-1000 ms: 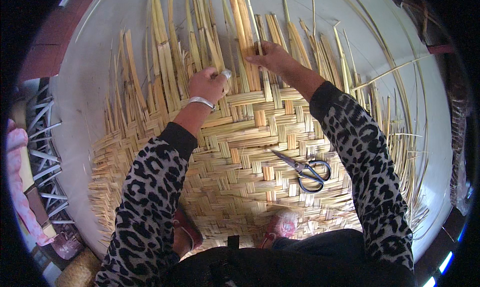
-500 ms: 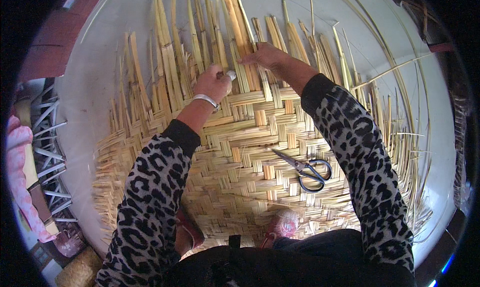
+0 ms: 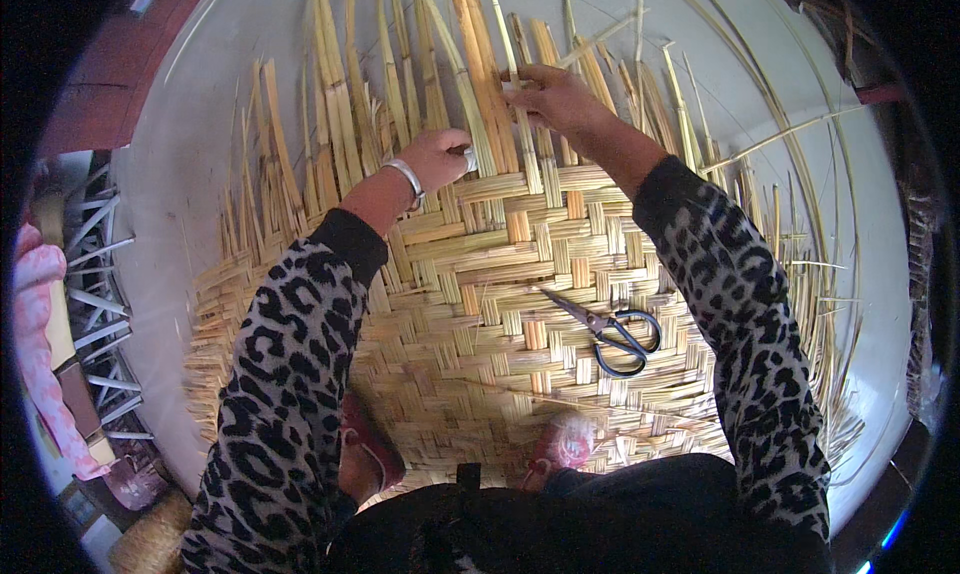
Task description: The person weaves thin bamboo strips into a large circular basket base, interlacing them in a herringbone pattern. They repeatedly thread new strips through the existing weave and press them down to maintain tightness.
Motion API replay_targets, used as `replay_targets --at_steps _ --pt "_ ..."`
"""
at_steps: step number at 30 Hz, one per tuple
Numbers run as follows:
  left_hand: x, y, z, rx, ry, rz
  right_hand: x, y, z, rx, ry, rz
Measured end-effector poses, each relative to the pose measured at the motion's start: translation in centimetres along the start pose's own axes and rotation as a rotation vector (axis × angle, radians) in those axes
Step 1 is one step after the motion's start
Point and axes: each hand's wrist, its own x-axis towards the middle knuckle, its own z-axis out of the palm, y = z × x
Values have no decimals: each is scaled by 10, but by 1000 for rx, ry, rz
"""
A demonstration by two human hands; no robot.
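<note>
A half-woven mat [image 3: 480, 359] of flat, pale yellow plant strips spreads beneath me, its loose strip ends pointing away at the far edge. My right hand [image 3: 560, 99] pinches a narrow pale strip [image 3: 497, 19] just right of a wide orange-brown strip [image 3: 480, 54]. At the weave's far edge, left of that, my left hand [image 3: 437, 164] is curled closed against the upright strips. Something small and white shows at its fingertips; whatever the fingers grip is hidden. A silver bracelet [image 3: 411, 182] circles the left wrist. Black-handled scissors [image 3: 605, 326] lie partly spread on the mat.
My feet in reddish shoes [image 3: 565, 442] stand on the mat's near part. A pale grey floor [image 3: 170, 204] surrounds it. Long thin strips [image 3: 790, 74] curve along the right. White metal bars [image 3: 105, 304] and a pink cloth [image 3: 40, 324] stand at the left.
My right hand has moved slightly right and away from me, now at a narrow strip. The left hand has shifted a little right, and some loose strips have changed position.
</note>
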Motion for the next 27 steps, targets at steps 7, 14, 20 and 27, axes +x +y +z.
replay_targets --at_steps 7,14,20,27 --pt "12 -9 0 86 -101 1 -62 29 6 15 299 91" --pt "-62 4 49 209 603 107 -88 59 16 -616 446 -227" --pt "-80 22 66 650 483 171 -85 44 8 -792 394 -535" --pt "-76 23 60 690 338 176 -94 7 -11 -864 400 -706"
